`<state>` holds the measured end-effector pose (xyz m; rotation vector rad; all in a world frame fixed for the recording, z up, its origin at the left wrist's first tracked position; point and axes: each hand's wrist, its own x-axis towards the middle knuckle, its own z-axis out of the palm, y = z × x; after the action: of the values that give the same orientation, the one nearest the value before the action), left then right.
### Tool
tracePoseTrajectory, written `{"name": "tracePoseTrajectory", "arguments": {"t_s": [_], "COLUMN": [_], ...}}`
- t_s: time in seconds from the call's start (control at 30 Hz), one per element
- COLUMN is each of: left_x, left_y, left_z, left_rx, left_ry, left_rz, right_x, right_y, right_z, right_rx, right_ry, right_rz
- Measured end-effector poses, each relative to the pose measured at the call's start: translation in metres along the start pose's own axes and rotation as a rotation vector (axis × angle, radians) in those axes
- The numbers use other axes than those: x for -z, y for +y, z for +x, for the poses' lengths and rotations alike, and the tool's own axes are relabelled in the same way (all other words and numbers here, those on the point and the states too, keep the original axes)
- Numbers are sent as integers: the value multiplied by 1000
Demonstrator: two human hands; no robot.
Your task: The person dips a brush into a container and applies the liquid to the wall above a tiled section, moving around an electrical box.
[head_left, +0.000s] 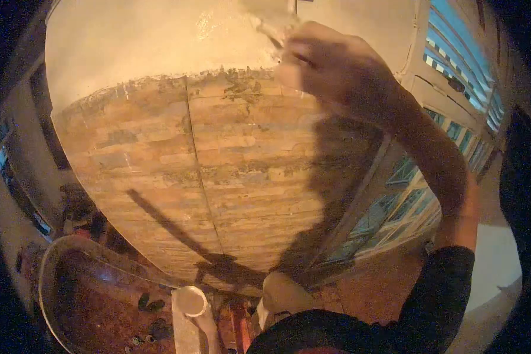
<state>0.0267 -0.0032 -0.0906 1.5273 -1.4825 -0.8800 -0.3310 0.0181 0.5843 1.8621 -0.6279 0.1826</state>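
Note:
My right hand (321,59) is raised at the upper right of the wall and closed round the handle of a brush (269,32), whose head is smeared by motion. Behind it, the upper wall (130,41) is pale and has a wet, shiny patch. Below a ragged edge, the wall shows brown, brick-like patterning (141,147) with a dark vertical line. Low in the view, my left hand (205,323) holds a round white container (192,301) with pale contents, beside my leg.
A curved rim (56,251) runs round the lower left, with dark footwear (151,303) on the reddish floor. Blue-lit slatted openings (460,53) are at the right. My arm's shadow falls across the wall. Something red (240,324) stands between my legs.

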Motion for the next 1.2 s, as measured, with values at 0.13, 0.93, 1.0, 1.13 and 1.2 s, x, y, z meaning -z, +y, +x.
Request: {"name": "tracePoseTrajectory", "arguments": {"t_s": [0.13,0.93,1.0,1.13,1.2], "left_x": [3,8,8,11,10], "left_y": [18,41,39,35,35], "left_z": [-5,-7,-9,-9,-8], "left_rx": [-12,23,19,14,16], "left_ry": [30,91,96,102,101], "left_rz": [-41,-63,-64,-69,-72], "right_x": [-28,-18,-27,-44,-36], "right_y": [-19,-36,-10,-19,-41], "right_z": [-9,3,18,4,0], "right_rx": [-6,-71,-54,-51,-23], "right_ry": [-117,46,44,-118,-177], "right_rz": [-22,46,-56,-164,-79]}}
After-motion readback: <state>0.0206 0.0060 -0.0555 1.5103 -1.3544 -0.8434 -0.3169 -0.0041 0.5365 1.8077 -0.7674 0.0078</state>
